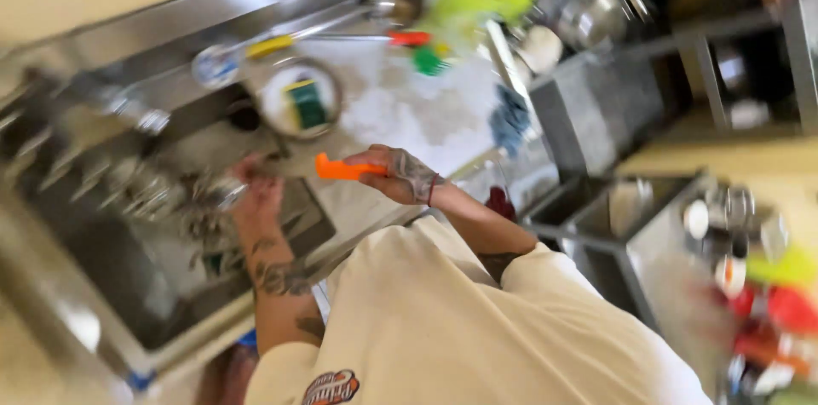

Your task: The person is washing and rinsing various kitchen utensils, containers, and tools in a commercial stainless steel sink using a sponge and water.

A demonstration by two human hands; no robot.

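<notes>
Crowded with blurred cutlery (145, 192) along the sink's (102, 286) far side. Open along its near edge. Blocked at the counter's (400, 115) far edge by a bowl (300, 98) and utensils (341, 34).

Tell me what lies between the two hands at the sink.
In the head view, only bare pale counter edge separates the left hand, over the steel sink, from the right hand gripping an orange plastic handle.

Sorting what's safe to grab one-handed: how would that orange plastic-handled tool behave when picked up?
The orange plastic-handled tool juts straight out of the right hand without drooping, so it is probably stiff and light. Held over a steel sink, it may be wet and slippery. The picture is blurred; its working end is hidden.
</notes>
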